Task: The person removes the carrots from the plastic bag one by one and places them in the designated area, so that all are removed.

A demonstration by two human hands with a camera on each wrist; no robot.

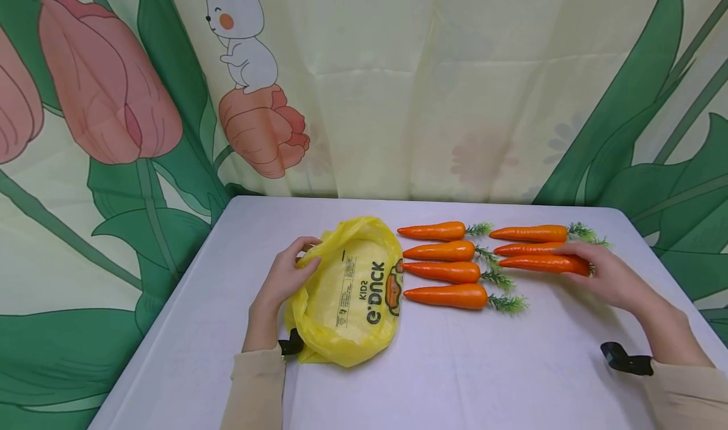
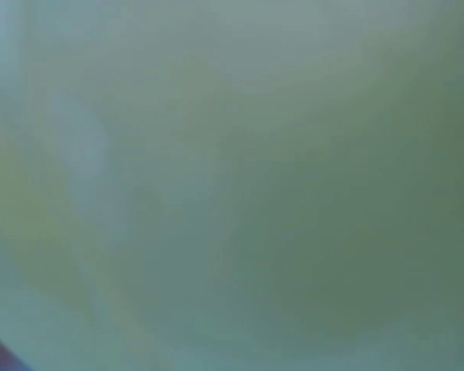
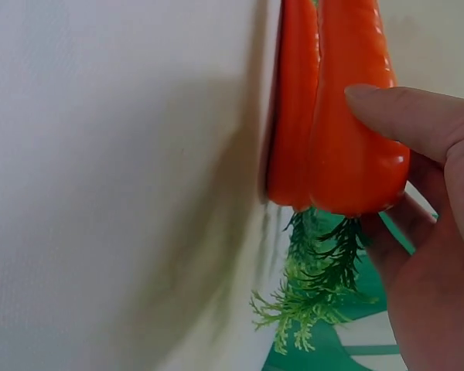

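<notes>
My left hand (image 1: 282, 277) pinches the left rim of a yellow plastic bag (image 1: 364, 348), its mouth spread wide and printed text showing inside. My right hand (image 1: 611, 277) grips a carrot (image 1: 540, 264) by its thick end, thumb across the near side in the right wrist view. Right beside that carrot lies a second one (image 3: 292, 116), partly covered by my fingers in the head view. Behind them is a third carrot (image 1: 529, 233) with a green top. The left wrist view is a greenish blur.
Several carrots lie in a column between the bag and my right hand, among them a front one (image 1: 449, 296) and a back one (image 1: 435, 230), tips pointing left. A white cloth covers the table (image 1: 455, 379). Behind it hangs a printed curtain (image 1: 387, 101).
</notes>
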